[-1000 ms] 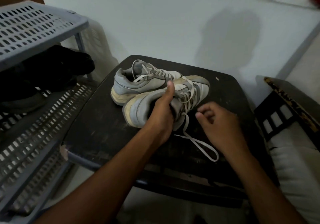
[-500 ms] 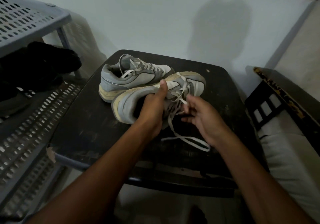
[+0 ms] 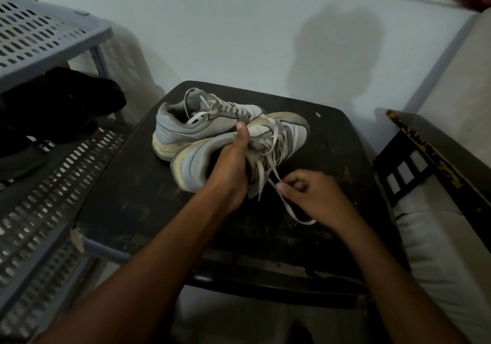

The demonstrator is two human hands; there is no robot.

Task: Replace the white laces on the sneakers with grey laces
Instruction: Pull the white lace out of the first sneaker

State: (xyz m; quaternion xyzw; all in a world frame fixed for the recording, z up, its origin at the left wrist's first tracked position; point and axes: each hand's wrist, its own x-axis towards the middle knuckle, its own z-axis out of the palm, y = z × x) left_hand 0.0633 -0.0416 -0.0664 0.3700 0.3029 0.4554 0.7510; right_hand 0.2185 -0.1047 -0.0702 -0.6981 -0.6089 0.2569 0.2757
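Observation:
Two grey-and-white sneakers lie on a dark table [image 3: 138, 210]. The near sneaker [image 3: 289, 136] is tipped on its side, sole toward the left. My left hand [image 3: 231, 168] grips it around the collar, thumb on the upper. The far sneaker [image 3: 186, 128] stands upright behind it with its white laces loosely threaded. My right hand [image 3: 310, 195] pinches the near sneaker's white lace [image 3: 271, 168] between thumb and fingers, just below the shoe. The lace's loose end trails on the table under my right wrist. No grey laces are in sight.
A grey perforated plastic rack [image 3: 39, 38] stands at the left with dark shoes [image 3: 66, 99] on its shelf. A dark wooden frame [image 3: 425, 157] and a white cushion [image 3: 438, 250] sit at the right. A white wall rises behind the table.
My right hand reached to the near sneaker's laces, took hold of the lace and drew it back toward me. My left hand kept its grip on the sneaker.

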